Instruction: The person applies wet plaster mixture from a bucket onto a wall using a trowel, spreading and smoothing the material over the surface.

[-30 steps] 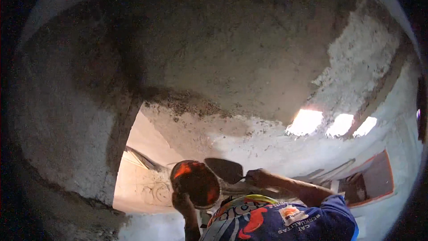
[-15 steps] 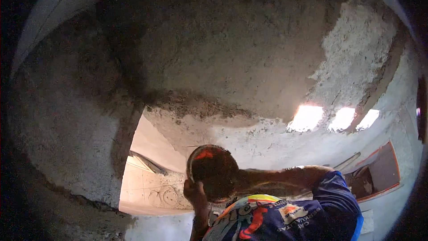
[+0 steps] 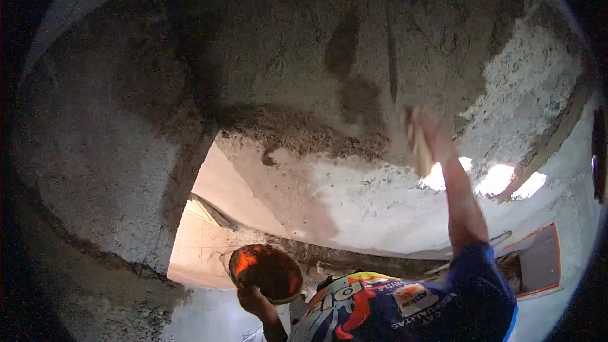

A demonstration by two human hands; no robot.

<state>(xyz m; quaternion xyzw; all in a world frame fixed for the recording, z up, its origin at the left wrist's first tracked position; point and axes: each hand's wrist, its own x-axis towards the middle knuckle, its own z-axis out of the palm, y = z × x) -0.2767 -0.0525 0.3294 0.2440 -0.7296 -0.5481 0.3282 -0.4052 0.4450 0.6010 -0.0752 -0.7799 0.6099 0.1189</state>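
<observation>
Orange bowl [image 3: 266, 272] of mortar, gripped from below in the left hand [image 3: 253, 301], sat low by the chest, probably kept close as a handy supply. Right hand [image 3: 423, 136], blurred but seemingly clenched on a trowel [image 3: 418, 152], was up against the wet grey plaster [image 3: 329, 107] on the rough ceiling [image 3: 95, 139]. Half a second before, was still down at the bowl; since swung way up, bowl dropped a bit.
</observation>
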